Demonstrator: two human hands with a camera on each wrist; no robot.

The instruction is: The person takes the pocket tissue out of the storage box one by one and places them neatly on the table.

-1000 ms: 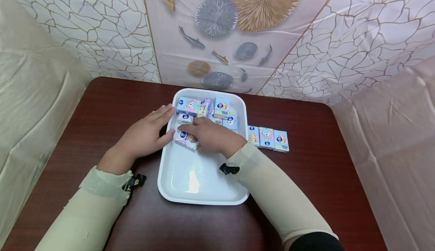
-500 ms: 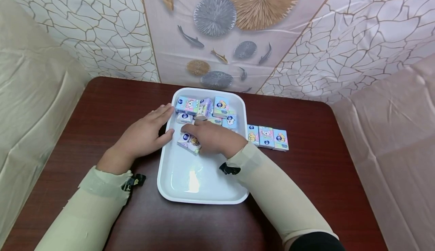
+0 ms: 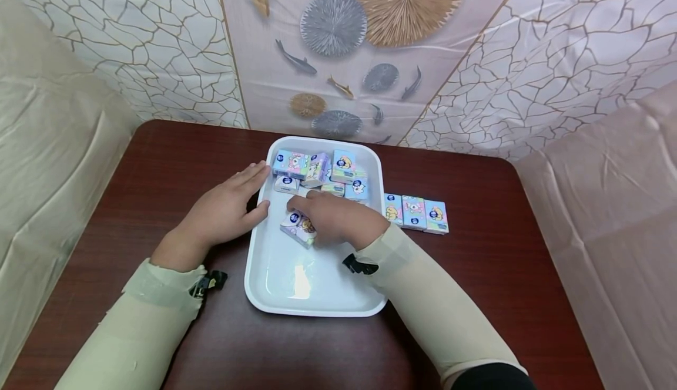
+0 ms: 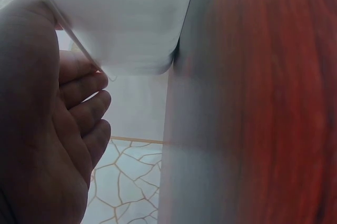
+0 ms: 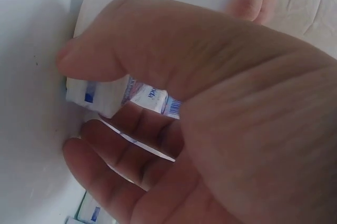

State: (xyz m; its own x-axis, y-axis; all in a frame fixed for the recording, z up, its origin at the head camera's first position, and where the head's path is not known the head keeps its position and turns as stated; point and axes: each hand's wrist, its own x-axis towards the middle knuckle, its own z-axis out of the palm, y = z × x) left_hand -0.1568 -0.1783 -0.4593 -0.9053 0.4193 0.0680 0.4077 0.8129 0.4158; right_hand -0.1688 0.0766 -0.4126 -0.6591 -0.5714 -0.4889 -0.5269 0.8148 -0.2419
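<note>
A white tray (image 3: 280,272) stands on the table. My left hand (image 3: 224,205) lies along its left side, fingers extended, and in the left wrist view the fingertips (image 4: 95,84) touch the rim. Over the tray's middle, my right hand (image 3: 338,219) pinches a lilac pocket tissue pack (image 3: 298,228) between thumb and fingers. The right wrist view shows the thumb (image 5: 92,58) across that pack, covering part of it. Behind the hand, several more tissue packs (image 3: 291,164) lie bunched in the tray's far end, some stacked on others.
Just right of the tray, three tissue packs (image 3: 414,212) lie in a row on the dark wooden table (image 3: 492,272). A patterned cloth (image 3: 338,26) hangs behind the table's far edge, with plain pale cloth at both sides.
My right hand has drawn the lilac tissue pack a little towards me and to the right, away from the other packs. The left hand has stayed at the tray's side.
</note>
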